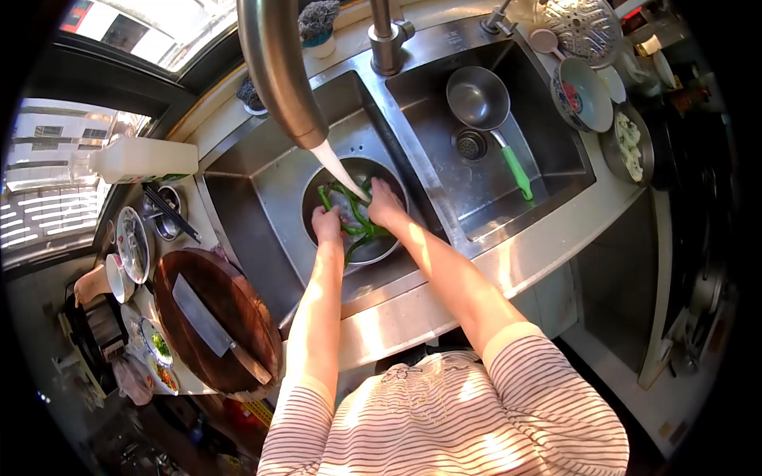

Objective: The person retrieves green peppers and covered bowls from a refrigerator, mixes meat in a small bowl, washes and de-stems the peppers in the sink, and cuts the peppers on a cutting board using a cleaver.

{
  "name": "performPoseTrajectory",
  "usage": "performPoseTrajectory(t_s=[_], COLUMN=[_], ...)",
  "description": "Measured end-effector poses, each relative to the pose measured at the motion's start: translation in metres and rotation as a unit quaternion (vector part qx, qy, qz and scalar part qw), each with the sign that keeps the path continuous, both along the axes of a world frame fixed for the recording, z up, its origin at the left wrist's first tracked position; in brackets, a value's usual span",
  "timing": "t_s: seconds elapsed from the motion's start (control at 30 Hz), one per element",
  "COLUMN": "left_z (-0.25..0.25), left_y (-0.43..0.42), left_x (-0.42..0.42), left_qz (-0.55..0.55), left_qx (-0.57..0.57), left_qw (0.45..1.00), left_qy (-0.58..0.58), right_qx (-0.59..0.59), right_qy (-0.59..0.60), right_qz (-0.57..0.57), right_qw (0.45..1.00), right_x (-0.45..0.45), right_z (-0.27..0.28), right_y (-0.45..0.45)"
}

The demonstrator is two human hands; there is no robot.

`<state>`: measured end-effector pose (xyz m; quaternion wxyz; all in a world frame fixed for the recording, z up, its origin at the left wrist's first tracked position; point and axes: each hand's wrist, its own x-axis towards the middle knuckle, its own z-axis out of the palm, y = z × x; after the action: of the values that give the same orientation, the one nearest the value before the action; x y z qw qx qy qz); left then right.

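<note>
A round metal bowl (386, 247) sits in the left sink basin with long green peppers (366, 228) inside. From the faucet (274, 75) a stream of water (333, 164) runs down into the bowl, close to my right hand. My left hand (326, 224) is at the bowl's left side, its fingers closed on a green pepper. Over the right side of the bowl, my right hand (386, 205) has its fingers wrapped round another green pepper. The fingertips of both hands are partly hidden among the peppers.
A ladle with a green handle (516, 170) lies in the right basin. To the left, a cleaver (202, 317) rests on a round wooden chopping board (178, 278). A white jug (151, 160) stands by the window. Bowls (583, 95) crowd the right counter.
</note>
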<state>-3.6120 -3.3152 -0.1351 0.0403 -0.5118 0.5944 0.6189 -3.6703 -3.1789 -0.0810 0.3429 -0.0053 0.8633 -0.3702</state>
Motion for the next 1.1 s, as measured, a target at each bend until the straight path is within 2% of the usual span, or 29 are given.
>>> performPoseTrajectory(t_s=[0.03,0.13,0.17,0.2,0.27,0.3,0.43,0.53,0.57,0.67,0.7,0.77,0.87,0.97,1.07,1.1], left_z=[0.013,-0.013,0.057,0.049,0.035,0.039,0.032,0.041,0.047,0.056,0.082,0.077,0.073,0.073,0.073,0.075], left_y=[0.0,-0.012,0.013,0.016,0.025,0.029,0.024,0.013,0.009,-0.001,0.003,-0.001,-0.004,-0.006,0.0,0.006], left_x=[0.0,0.003,-0.006,-0.013,-0.016,-0.018,-0.025,-0.026,-0.024,-0.017,-0.02,-0.013,-0.005,-0.004,-0.001,0.0], left_qz=[-0.004,-0.103,-0.167,-0.226,-0.352,-0.409,-0.458,-0.426,-0.393,-0.296,-0.242,-0.2,-0.13,-0.008,0.047,0.031], left_qx=[-0.047,-0.235,-0.236,-0.307,-0.387,-0.441,-0.475,-0.489,-0.485,-0.394,-0.229,-0.106,0.083,0.271,0.363,0.37], left_qw=[0.999,0.957,0.953,0.907,0.839,0.785,0.751,0.761,0.781,0.864,0.943,0.974,0.987,0.962,0.93,0.926], left_qy=[0.004,0.131,0.096,0.18,0.149,0.15,0.028,0.01,0.028,0.106,0.019,0.031,0.054,0.033,0.041,0.068], right_qx=[0.03,0.063,0.067,0.074,0.091,0.099,0.134,0.106,0.096,0.084,0.079,0.052,-0.047,-0.132,-0.157,-0.148], right_qy=[-0.009,0.014,0.031,0.055,0.099,0.1,0.153,0.085,0.069,0.089,0.067,0.106,0.156,0.184,0.165,0.161], right_qz=[0.019,0.061,0.072,0.098,0.149,0.191,0.184,0.174,0.158,0.097,0.072,0.03,-0.053,-0.093,-0.104,-0.077], right_qw=[0.999,0.996,0.995,0.991,0.98,0.971,0.962,0.975,0.98,0.988,0.992,0.993,0.985,0.97,0.968,0.973], right_x=[0.0,0.005,0.008,0.009,0.014,0.012,0.022,0.01,0.007,0.009,0.006,0.003,-0.007,-0.016,-0.012,-0.009], right_z=[0.004,-0.006,-0.014,-0.02,-0.034,-0.022,-0.028,-0.025,-0.021,-0.016,-0.006,0.009,0.011,0.016,0.024,0.023], right_y=[-0.001,0.002,0.004,0.004,0.005,0.008,0.006,0.01,0.011,0.011,0.01,0.013,0.02,0.029,0.026,0.022])
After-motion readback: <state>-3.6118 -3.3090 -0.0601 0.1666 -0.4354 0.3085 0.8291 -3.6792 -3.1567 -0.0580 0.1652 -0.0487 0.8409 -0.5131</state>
